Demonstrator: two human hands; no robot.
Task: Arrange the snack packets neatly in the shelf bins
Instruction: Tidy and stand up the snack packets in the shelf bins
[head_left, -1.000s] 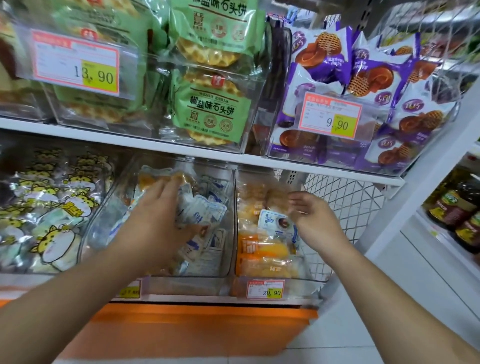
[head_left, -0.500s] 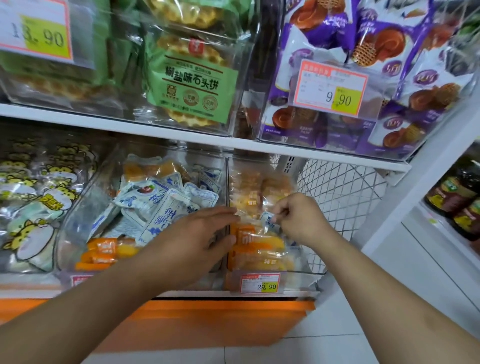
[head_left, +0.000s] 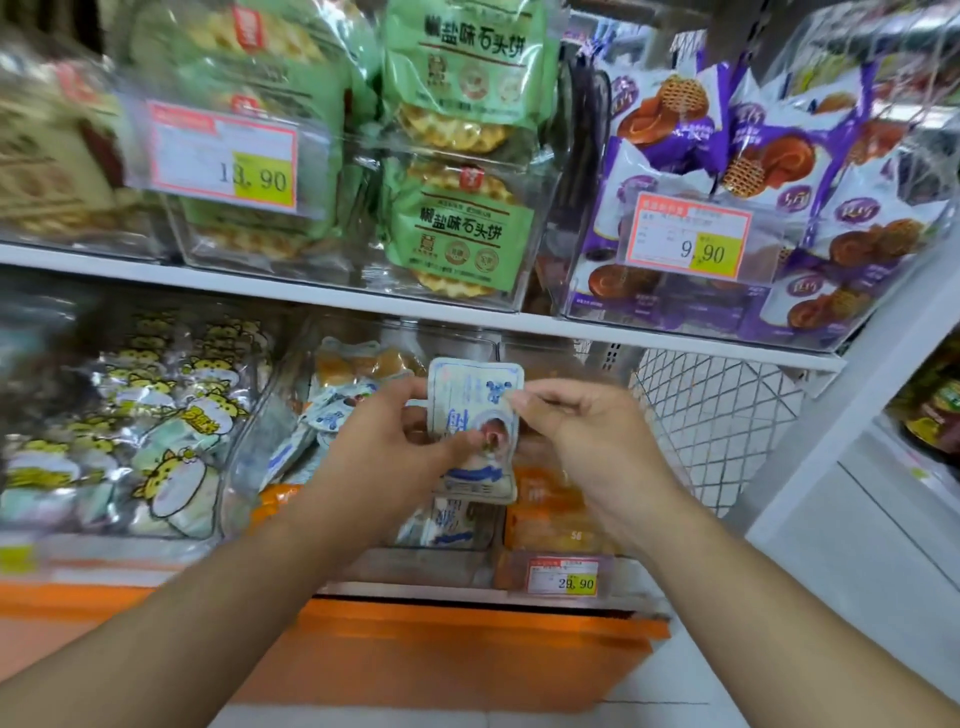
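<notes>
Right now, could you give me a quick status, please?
Left hand and right hand both pinching one white-blue packet. Held above lower bins. Nothing obstructing.

You have only one view, from the camera on your head. It looks forward and a little down at the shelf (head_left: 415, 306), from close, so the clear bins (head_left: 363, 561) of the lower row fill the middle. Both your forearms come in from the bottom edge, and your left hand (head_left: 384, 457) and right hand (head_left: 597, 447) meet near the centre. The orange base (head_left: 441, 654) and white floor (head_left: 831, 597) lie below, and the left side is blurred.
</notes>
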